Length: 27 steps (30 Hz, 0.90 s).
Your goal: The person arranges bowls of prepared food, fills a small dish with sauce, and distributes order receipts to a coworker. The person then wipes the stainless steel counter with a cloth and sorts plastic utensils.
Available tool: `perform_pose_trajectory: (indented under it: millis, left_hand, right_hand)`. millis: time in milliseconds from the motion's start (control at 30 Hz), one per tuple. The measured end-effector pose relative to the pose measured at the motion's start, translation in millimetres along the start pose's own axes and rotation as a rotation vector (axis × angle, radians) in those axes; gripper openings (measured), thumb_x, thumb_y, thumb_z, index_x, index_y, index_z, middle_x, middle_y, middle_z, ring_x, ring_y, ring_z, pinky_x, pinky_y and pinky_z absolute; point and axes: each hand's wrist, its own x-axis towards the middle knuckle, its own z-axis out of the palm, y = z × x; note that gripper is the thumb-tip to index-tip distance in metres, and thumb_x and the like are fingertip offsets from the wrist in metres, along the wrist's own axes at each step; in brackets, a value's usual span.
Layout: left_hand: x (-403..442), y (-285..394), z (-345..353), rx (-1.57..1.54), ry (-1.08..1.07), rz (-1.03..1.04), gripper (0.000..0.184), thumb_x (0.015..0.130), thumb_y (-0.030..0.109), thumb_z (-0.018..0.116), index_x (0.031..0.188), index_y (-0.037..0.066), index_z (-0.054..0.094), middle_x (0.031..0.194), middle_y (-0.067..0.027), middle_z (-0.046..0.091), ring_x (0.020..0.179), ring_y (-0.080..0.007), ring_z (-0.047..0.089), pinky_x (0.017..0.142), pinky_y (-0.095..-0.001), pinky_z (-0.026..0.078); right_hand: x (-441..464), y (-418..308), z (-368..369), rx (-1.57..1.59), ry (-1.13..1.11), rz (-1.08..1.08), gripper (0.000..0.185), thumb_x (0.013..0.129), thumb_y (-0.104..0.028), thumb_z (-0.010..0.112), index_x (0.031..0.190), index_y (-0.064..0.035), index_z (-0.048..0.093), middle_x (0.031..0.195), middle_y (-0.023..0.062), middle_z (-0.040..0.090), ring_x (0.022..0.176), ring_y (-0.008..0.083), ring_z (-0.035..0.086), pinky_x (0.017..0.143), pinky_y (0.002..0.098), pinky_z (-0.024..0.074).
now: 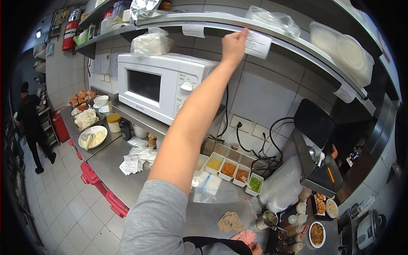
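My left hand [234, 47] is raised to the shelf edge, its fingers closed on a printed paper slip [257, 44] that hangs there. Low at the bottom edge, my right hand [256, 249] is only partly visible, its fingers curled against a pink cloth [244, 236]. A beige cloth [230, 222] lies crumpled on the steel counter nearby. More slips hang along the shelf edge: one slip [193, 29] left of my hand, another slip [345, 92] far to the right.
A white microwave [140, 85] stands behind my forearm. White tubs of chopped food, one with green pieces [254, 184], line the wall. Sauce bottles [297, 219] and a bowl of food [317, 234] sit lower right. A person [32, 121] stands far left; another person's arm [334, 151] shows right.
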Motion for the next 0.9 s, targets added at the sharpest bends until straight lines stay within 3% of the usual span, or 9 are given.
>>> perform_pose_trajectory:
  millis: [167, 200, 333, 367, 433, 467, 533, 700, 900]
  left_hand:
    - [-7.8, 9.4, 17.8, 0.026, 0.144, -0.056, 0.056, 0.093, 0.038, 0.039, 0.058, -0.004, 0.050, 0.046, -0.0172, 0.044, 0.044, -0.0289, 0.041, 0.049, -0.0388, 0.036]
    - [-8.0, 8.5, 16.6, 0.028, 0.110, -0.095, 0.055, 0.095, 0.036, 0.030, 0.061, 0.000, 0.053, 0.060, -0.0169, 0.054, 0.062, -0.0341, 0.054, 0.061, -0.0409, 0.041]
    - [-10.5, 4.6, 2.6, 0.138, 0.240, -0.251, 0.038, 0.094, 0.037, 0.027, 0.095, 0.010, 0.054, 0.105, -0.0129, 0.048, 0.100, -0.0330, 0.048, 0.088, -0.0474, 0.033]
    - [-13.0, 3.3, 1.1, 0.099, 0.335, -0.272, 0.038, 0.093, 0.038, 0.028, 0.104, 0.008, 0.049, 0.110, -0.0156, 0.046, 0.101, -0.0343, 0.047, 0.089, -0.0439, 0.033]
    - [-25.8, 1.5, -12.9, -0.213, 0.324, -0.229, 0.037, 0.094, 0.033, 0.032, 0.104, 0.000, 0.046, 0.102, -0.0145, 0.049, 0.095, -0.0262, 0.048, 0.087, -0.0367, 0.036]
    - [-50.0, 29.3, -26.6, -0.359, 0.242, -0.201, 0.033, 0.094, 0.032, 0.032, 0.106, 0.004, 0.046, 0.097, -0.0068, 0.053, 0.087, -0.0150, 0.051, 0.081, -0.0314, 0.038]
    - [-109.7, 73.6, -53.1, -0.294, 0.003, -0.266, 0.035, 0.096, 0.033, 0.028, 0.107, 0.007, 0.049, 0.101, -0.0048, 0.055, 0.094, -0.0131, 0.051, 0.083, -0.0317, 0.036]
    - [-295.0, 84.8, -125.0, -0.110, -0.824, -0.219, 0.016, 0.090, 0.013, 0.046, 0.089, 0.000, 0.055, 0.091, -0.0073, 0.055, 0.088, -0.0150, 0.050, 0.079, -0.0281, 0.040]
    - [-417.6, 75.1, -253.5, -0.203, -0.659, -1.083, 0.024, 0.093, 0.017, 0.046, 0.094, -0.003, 0.058, 0.083, -0.0047, 0.059, 0.080, -0.0122, 0.056, 0.076, -0.0253, 0.043]
  right_hand:
    - [-1.1, -10.7, -6.5, -0.032, -0.022, 0.041, 0.022, 0.076, -0.031, 0.061, 0.076, -0.0093, 0.062, 0.067, 0.0156, 0.061, 0.061, 0.0334, 0.059, 0.058, 0.0421, 0.0460]
    - [-0.6, -16.0, -8.4, -0.038, -0.024, 0.057, 0.022, 0.076, -0.031, 0.061, 0.075, -0.0095, 0.061, 0.067, 0.0153, 0.061, 0.061, 0.0330, 0.059, 0.058, 0.0422, 0.0459]
    - [2.6, -18.5, -13.4, -0.006, -0.110, 0.092, 0.024, 0.077, -0.031, 0.059, 0.071, -0.0079, 0.060, 0.064, 0.0145, 0.059, 0.060, 0.0294, 0.059, 0.059, 0.0414, 0.0460]
    - [7.4, 16.7, 10.2, 0.059, -0.063, 0.030, 0.025, 0.064, -0.013, 0.069, 0.059, -0.0042, 0.047, 0.052, 0.0095, 0.050, 0.045, 0.0225, 0.049, 0.046, 0.0345, 0.0387]
    - [3.9, -0.3, 3.0, -0.068, -0.084, 0.016, 0.022, 0.071, -0.021, 0.065, 0.070, -0.0045, 0.050, 0.060, 0.0141, 0.055, 0.056, 0.0342, 0.054, 0.052, 0.0428, 0.0414]
    - [3.1, 4.3, 4.8, -0.068, -0.108, 0.002, 0.019, 0.073, -0.020, 0.063, 0.079, -0.0048, 0.053, 0.063, 0.0146, 0.056, 0.057, 0.0348, 0.054, 0.053, 0.0437, 0.0420]
    - [4.3, -1.7, 1.4, 0.024, -0.144, -0.011, 0.026, 0.075, -0.016, 0.060, 0.100, -0.0071, 0.059, 0.071, 0.0142, 0.060, 0.066, 0.0342, 0.058, 0.060, 0.0420, 0.0452]
    - [16.9, -9.3, -8.2, 0.031, -0.261, -0.016, 0.012, 0.070, -0.011, 0.064, 0.076, -0.0013, 0.061, 0.063, 0.0146, 0.055, 0.056, 0.0293, 0.052, 0.053, 0.0392, 0.0409]
    - [51.4, -102.1, -41.3, 0.319, -0.144, -0.018, 0.015, 0.072, -0.009, 0.066, 0.072, 0.0006, 0.056, 0.052, 0.0039, 0.042, 0.048, 0.0108, 0.038, 0.045, 0.0294, 0.0333]
